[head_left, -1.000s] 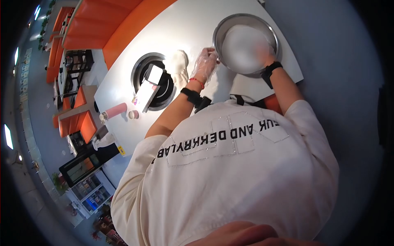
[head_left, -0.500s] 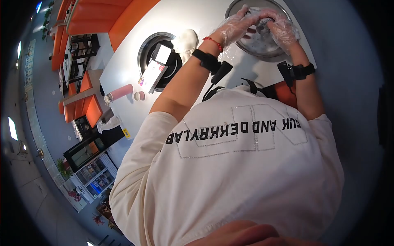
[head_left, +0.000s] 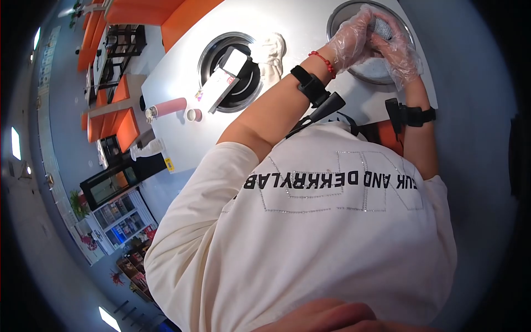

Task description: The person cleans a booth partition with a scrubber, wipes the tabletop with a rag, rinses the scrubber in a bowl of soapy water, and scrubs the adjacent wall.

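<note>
Both my hands are in clear plastic gloves above a round metal basin at the upper right, with whitish, foamy-looking contents. My left hand, with a red bracelet at its wrist, presses against one side of a grey mesh-textured piece. On the other side, my right hand has its fingers curled round the same piece. Gloves and fingers cover part of it, so I cannot make out its exact kind.
Left of the basin, a cream cloth lies by a round black-and-metal recess in the white table. A white box rests across the recess. A pink bottle and small cup lie farther left. Orange seats stand beyond.
My hands have drawn together around the grey piece, which shows more now. The whole view has shifted, with the table and basin appearing farther right.
</note>
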Demonstrator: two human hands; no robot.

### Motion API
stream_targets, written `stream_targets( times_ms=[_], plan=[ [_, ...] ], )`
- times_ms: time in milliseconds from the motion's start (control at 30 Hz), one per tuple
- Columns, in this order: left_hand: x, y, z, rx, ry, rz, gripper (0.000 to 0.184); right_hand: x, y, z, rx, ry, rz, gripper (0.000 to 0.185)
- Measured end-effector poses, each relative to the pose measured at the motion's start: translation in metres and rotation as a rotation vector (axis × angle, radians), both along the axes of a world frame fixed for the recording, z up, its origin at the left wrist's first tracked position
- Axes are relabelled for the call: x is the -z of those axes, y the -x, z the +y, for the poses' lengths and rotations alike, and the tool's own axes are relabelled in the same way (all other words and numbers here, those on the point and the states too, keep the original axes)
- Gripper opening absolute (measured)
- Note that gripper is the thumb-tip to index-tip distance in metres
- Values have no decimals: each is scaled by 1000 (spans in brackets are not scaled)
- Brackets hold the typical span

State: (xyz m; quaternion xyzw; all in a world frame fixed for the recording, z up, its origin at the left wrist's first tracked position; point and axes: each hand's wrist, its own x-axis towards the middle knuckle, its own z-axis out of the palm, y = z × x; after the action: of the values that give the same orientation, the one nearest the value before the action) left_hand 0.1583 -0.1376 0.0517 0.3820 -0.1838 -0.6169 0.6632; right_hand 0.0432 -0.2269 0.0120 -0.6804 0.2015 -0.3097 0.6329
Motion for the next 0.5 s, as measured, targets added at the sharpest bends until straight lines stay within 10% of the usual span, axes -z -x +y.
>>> stream_targets(
  times_ms=[500],
  plan=[
    [20, -50, 62, 44, -401, -593, 51, 82, -11, -40, 293, 93, 272, 41]
  ],
)
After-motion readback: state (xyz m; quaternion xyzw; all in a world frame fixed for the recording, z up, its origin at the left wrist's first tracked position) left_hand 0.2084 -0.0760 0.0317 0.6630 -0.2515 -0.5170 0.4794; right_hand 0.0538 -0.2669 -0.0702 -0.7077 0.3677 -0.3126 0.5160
